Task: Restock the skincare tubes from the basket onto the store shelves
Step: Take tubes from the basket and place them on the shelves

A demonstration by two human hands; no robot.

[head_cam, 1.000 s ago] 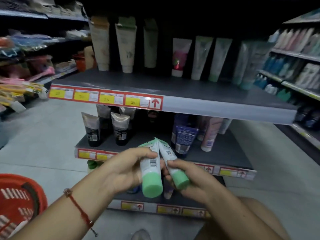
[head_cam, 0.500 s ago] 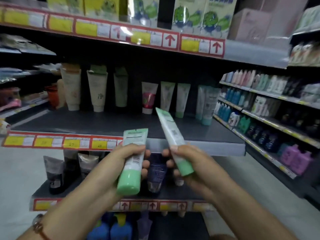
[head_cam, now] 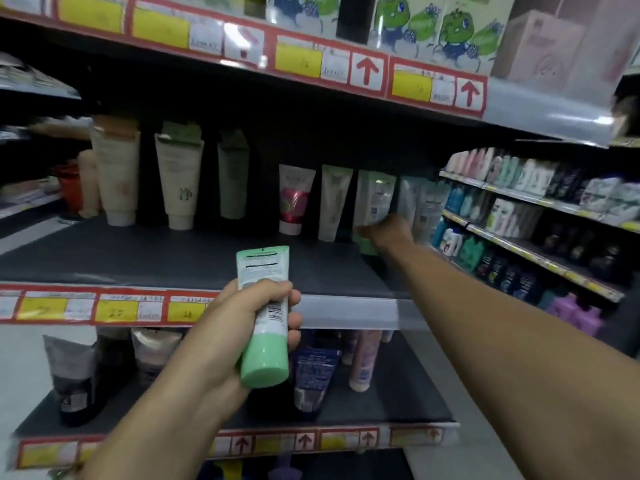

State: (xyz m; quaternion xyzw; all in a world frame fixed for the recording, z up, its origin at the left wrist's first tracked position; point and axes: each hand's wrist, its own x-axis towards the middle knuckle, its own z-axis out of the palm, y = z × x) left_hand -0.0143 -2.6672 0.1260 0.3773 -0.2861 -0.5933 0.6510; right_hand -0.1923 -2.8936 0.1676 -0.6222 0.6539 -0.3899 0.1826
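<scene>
Dark shelf [head_cam: 173, 261], left hand [head_cam: 242, 327] gripping green-capped tube [head_cam: 265, 327], right hand [head_cam: 384, 233] reaching rearward

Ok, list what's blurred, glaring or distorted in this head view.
Head view: right hand and the tube it reaches are motion-smeared; glare streaks the shelf-edge strip; shelves bow with wide-angle distortion; lighting is dim; the left hand and its green-capped tube stay sharp.
</scene>
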